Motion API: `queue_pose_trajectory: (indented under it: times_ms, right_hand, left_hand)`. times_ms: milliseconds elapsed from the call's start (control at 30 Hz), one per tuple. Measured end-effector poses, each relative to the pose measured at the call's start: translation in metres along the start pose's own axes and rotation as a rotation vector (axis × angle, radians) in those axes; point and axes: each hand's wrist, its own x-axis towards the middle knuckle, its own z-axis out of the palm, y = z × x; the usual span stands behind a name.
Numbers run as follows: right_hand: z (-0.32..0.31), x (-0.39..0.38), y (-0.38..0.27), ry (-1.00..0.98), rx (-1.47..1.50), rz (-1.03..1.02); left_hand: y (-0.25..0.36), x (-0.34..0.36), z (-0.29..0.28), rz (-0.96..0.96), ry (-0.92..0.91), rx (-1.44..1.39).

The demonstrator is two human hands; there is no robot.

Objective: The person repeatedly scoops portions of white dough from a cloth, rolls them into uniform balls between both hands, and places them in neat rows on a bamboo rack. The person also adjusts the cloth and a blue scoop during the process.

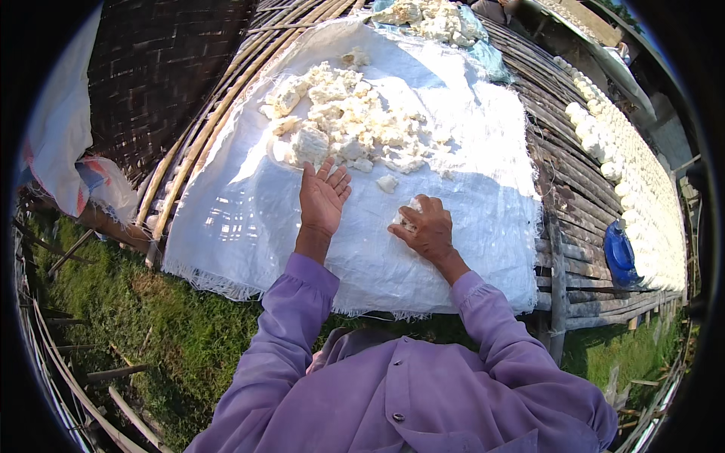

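A loose heap of crumbly, cream-white dough-like lumps (355,113) lies on a white woven sheet (476,249). My left hand (323,198) is palm up with its fingers stretched out, holding nothing, just at the near edge of the heap. Its fingertips are close to a larger pale lump (308,145). To its right, my right hand (427,229) is curled over a white crumbly lump (408,219), low over the sheet; most of that lump is hidden under the fingers. One small loose piece (387,183) rests between the heap and my right hand.
Bamboo poles (570,181) form the platform under the sheet. At the right stand many rows of round white pieces (642,196), with a blue plastic container (621,255) beside them. A dark woven mat (162,75) is at the left. More lumps (430,19) lie on the far side.
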Motion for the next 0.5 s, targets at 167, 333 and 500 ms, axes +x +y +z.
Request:
queue_pose_trajectory:
  times_ms: [167, 333, 500]
  right_hand:
    - [-0.007, 0.072, 0.055, -0.334, 0.522, 0.345]
    - [-0.025, 0.121, 0.02, 0.151, 0.73, 0.345]
    - [0.004, 0.112, -0.028, -0.01, 0.12, 0.126]
  left_hand:
    - [-0.014, -0.006, 0.007, -0.014, 0.036, -0.04]
    - [-0.039, -0.013, 0.002, -0.083, 0.092, -0.1]
    - [-0.054, -0.009, -0.002, -0.098, 0.11, -0.165]
